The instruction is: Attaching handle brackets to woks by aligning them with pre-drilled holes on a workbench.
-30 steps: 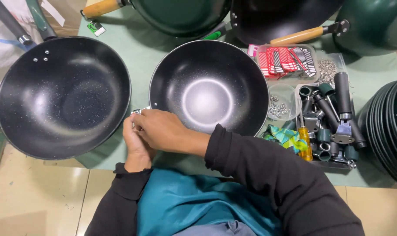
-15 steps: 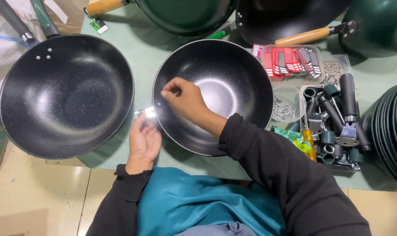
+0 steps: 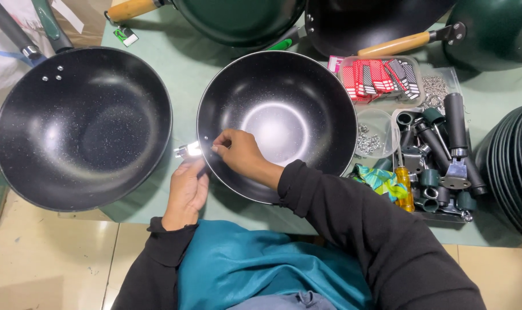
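Observation:
A black speckled wok (image 3: 278, 120) without a handle sits in front of me on the green table cover (image 3: 186, 69). My left hand (image 3: 187, 189) is under its left rim and holds a small shiny metal bracket (image 3: 187, 151) against the outside of the rim. My right hand (image 3: 238, 154) reaches inside the wok, fingertips pinched at the rim just opposite the bracket; what they pinch is too small to tell. A second black wok (image 3: 80, 126) with rivets and a dark handle lies to the left.
A tray of dark handles and ferrules (image 3: 439, 155) sits at right, with a yellow screwdriver (image 3: 404, 186), a small bowl of metal fasteners (image 3: 371, 135) and a box of red tags (image 3: 381, 77). Stacked woks (image 3: 510, 172) stand at far right, green pans with wooden handles (image 3: 398, 43) behind.
My right hand reached into the middle of the wok half a second ago and has come back to the left rim by the bracket. My left hand stayed at the rim.

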